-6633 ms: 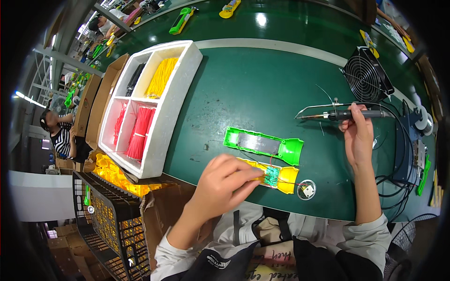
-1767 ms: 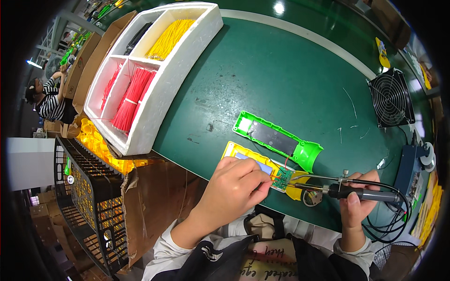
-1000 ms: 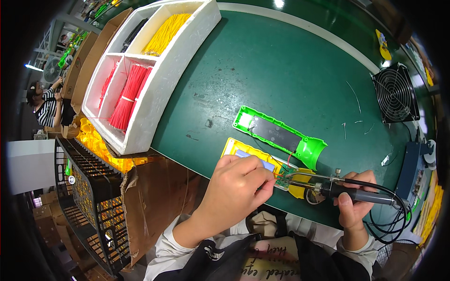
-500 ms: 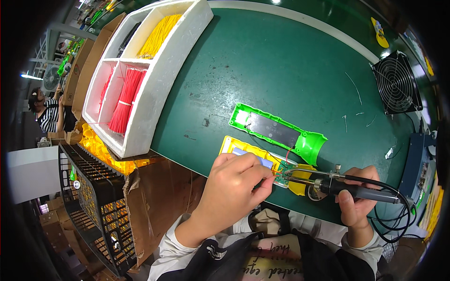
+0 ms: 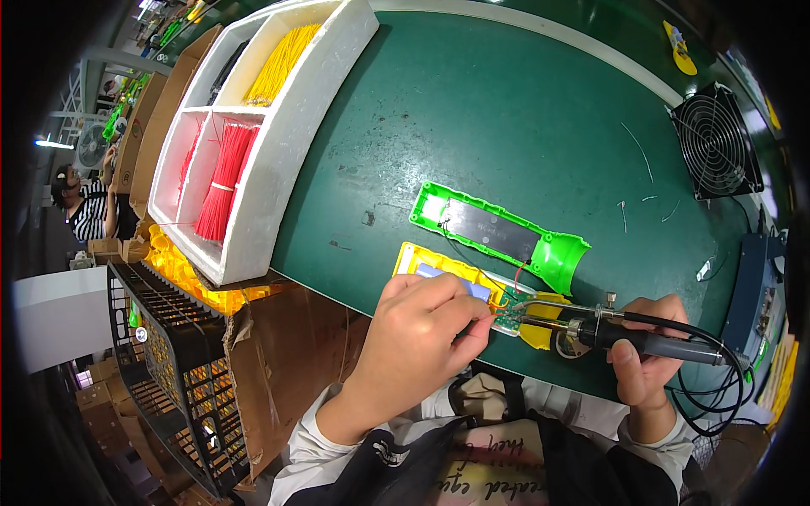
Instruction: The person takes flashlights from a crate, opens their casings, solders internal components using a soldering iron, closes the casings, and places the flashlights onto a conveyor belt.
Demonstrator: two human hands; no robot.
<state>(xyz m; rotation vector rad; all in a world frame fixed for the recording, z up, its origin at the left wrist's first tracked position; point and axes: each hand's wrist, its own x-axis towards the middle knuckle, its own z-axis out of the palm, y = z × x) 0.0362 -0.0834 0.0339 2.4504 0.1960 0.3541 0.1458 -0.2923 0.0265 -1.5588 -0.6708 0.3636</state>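
My left hand is closed in a pinch on a thin reddish wire, at the edge of a small green circuit board. The board lies in a yellow plastic housing half beside a blue battery, partly hidden by my fingers. My right hand grips a soldering iron with a thin metal feed tube clamped along it. Both tips meet at the board, close to my left fingertips. Just beyond lies a green housing half with a dark panel, joined by thin wires.
A white foam box at the left holds bundled red, yellow and black wires. Below it stand a black crate and yellow plastic parts. A black fan and a blue box-shaped unit stand right. Wire scraps lie on the green table.
The iron and my right hand have shifted very slightly to the right. My left hand keeps its pinch at the board. The whole view has moved a little.
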